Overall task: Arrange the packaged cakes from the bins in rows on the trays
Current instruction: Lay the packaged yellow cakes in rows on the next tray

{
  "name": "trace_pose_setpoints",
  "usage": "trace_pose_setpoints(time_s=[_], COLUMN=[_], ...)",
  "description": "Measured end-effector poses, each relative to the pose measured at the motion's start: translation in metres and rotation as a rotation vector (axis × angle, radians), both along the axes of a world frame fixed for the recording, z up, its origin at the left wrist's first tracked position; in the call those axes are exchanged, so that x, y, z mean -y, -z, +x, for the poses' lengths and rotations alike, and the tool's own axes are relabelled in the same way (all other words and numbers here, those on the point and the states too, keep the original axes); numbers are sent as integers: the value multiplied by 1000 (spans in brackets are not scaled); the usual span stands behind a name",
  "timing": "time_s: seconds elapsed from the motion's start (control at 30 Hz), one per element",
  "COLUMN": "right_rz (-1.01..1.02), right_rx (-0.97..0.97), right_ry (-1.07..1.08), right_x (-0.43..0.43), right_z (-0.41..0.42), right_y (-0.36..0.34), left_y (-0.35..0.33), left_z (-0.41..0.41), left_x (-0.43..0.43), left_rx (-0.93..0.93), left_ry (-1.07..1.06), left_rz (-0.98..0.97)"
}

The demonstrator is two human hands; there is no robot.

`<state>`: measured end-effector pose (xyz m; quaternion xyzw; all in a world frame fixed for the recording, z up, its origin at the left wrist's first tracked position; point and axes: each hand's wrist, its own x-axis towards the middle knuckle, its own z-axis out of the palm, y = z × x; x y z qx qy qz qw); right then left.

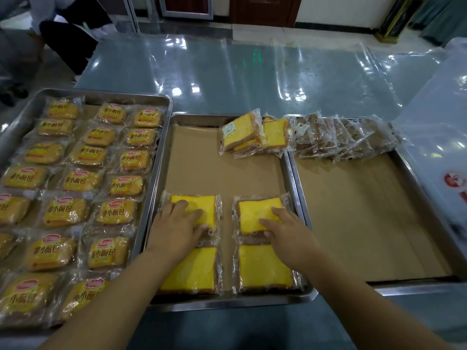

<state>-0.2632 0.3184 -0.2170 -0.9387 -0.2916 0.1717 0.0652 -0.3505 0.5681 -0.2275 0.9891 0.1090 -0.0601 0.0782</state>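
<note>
- The left hand (177, 224) lies flat on top of the left cake (202, 205). Its fingers are spread over the wrapper and press down; they do not wrap round it.
- The right hand (286, 229) rests the same way on the right cake (255, 210), fingers fairly straight across its near right corner. Whether the thumb hooks under the edge I cannot tell.
- Both cakes sit on the liner (222, 168) of the mid tray (227, 303), at 8 and 4 o'clock from its centre, forming a second row.
- The near pair (192, 271) lies just behind them at 7 and 5 o'clock, the wrappers touching or slightly overlapping the pressed ones.
- A loose pile (242, 133) leans at 1 o'clock, part of it over the rim toward the right tray (414, 286).
- Brown packs (341, 137) line that tray's far edge.
- The left tray (101, 93), at 9 o'clock, is filled with rows.
- Risks, as I judge them:
  - The wrappers look slick, so a sideways push could skew a cake or shove the near pair crooked.
  - The right cake sits close to the rim and could ride up it.
  - Hard pressing may squash soft sponge.
  - The leaning pile could slide when drawn from.
</note>
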Motion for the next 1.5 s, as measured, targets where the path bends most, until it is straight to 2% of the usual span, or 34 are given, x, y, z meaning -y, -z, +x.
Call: trace_pose_setpoints(time_s=[0.13,0.37,0.7,0.93,1.2,1.33,1.5], right_rz=[49,283,181,230,355,457,591], right_rx=[25,151,114,49,-35,-41,-67], right_ry=[16,161,351,447,534,588,632], right_x=[-1,-28,-76,-95,-98,-97,-89], right_z=[1,52,158,184,187,180,170], right_y=[-5,-33,-54,-32,-23,-27,-33], left_y=[-6,-25,-36,-12,5,-1,-24], left_z=[1,47,170,231,235,220,187], left_x=[-1,-8,-16,-20,-33,-38,-48], left_rx=[16,111,157,36,116,157,303], left_ry=[-12,3,91,125,156,68,-1], left_rz=[-48,-109,-246,-356,-440,-458,-580])
